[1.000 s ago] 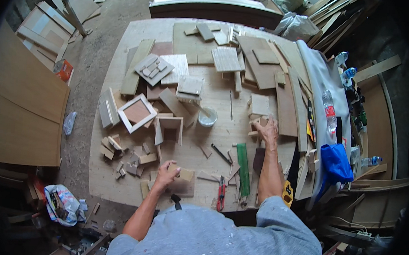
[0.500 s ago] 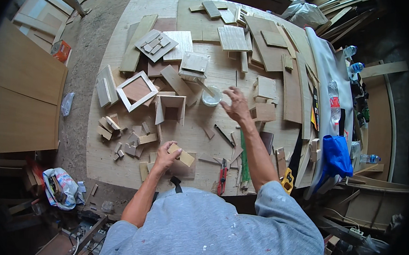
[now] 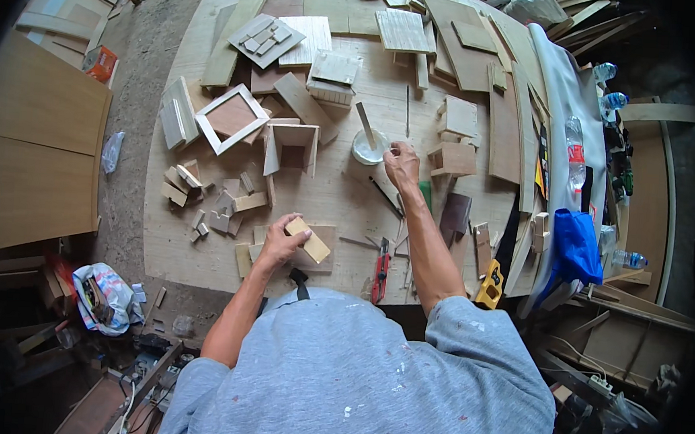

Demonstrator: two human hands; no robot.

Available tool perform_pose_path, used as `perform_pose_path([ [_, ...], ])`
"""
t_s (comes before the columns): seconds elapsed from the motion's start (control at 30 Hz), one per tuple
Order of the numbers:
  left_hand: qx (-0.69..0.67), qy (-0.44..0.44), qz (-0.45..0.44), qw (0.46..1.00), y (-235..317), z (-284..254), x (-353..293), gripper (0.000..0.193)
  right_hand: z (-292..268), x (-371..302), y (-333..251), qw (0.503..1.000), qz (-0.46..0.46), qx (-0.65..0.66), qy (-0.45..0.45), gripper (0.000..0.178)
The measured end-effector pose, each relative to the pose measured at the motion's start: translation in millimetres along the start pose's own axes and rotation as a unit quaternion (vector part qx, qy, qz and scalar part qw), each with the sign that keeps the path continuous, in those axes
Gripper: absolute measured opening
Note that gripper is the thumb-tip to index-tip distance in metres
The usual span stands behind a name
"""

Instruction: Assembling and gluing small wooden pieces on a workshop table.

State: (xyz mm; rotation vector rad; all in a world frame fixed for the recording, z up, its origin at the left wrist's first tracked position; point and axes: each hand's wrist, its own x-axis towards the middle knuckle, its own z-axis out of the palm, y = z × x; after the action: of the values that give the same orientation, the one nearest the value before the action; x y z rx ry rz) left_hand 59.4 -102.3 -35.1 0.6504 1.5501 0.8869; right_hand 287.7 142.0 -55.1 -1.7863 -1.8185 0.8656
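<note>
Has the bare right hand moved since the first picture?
Yes: the bare right hand moved leftward, toward the round whitish tub standing on the pale wooden tabletop.

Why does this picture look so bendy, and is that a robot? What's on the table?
No robot here, just a person. A wide fisheye camera on the person's head looks down, so straight edges bend. The bare left hand holds a wooden block. The bare right hand is beside a white tub with a stick in it; I can't tell whether they touch. On the table lie wood pieces, a pale frame, a red cutter and a yellow-handled tool.
</note>
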Motion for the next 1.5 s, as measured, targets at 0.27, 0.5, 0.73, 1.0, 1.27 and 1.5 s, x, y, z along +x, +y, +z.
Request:
perform_pose_path([
  [0.27, 0.013, 0.0, 0.025, 1.0, -13, 3, 6, 0.052, -32, -47, -34, 0.957, -0.238, -0.109, -0.126, 0.046],
  [0.5, -0.056, -0.023, -0.021, 0.998, -15, 3, 3, 0.05, -21, -24, -46, 0.926, -0.182, -0.229, -0.24, 0.04],
  [0.73, -0.086, -0.011, -0.032, 0.996, -37, -11, 4, 0.048, -9, -15, -45, 0.919, -0.219, -0.258, -0.205, 0.034],
  [1.0, -0.104, 0.003, -0.076, 0.992, -25, -6, 0, 0.043, -30, -44, -32, 0.981, -0.192, 0.004, -0.039, 0.044],
  [1.27, -0.179, -0.089, -0.065, 0.978, -37, -11, 2, 0.039, -13, -187, -14, 0.836, 0.136, 0.5, -0.179, 0.044],
  [1.5, -0.252, -0.152, -0.122, 0.948, -18, -11, -9, 0.039, 21, -237, -25, 0.798, 0.135, 0.549, -0.21, 0.055],
])
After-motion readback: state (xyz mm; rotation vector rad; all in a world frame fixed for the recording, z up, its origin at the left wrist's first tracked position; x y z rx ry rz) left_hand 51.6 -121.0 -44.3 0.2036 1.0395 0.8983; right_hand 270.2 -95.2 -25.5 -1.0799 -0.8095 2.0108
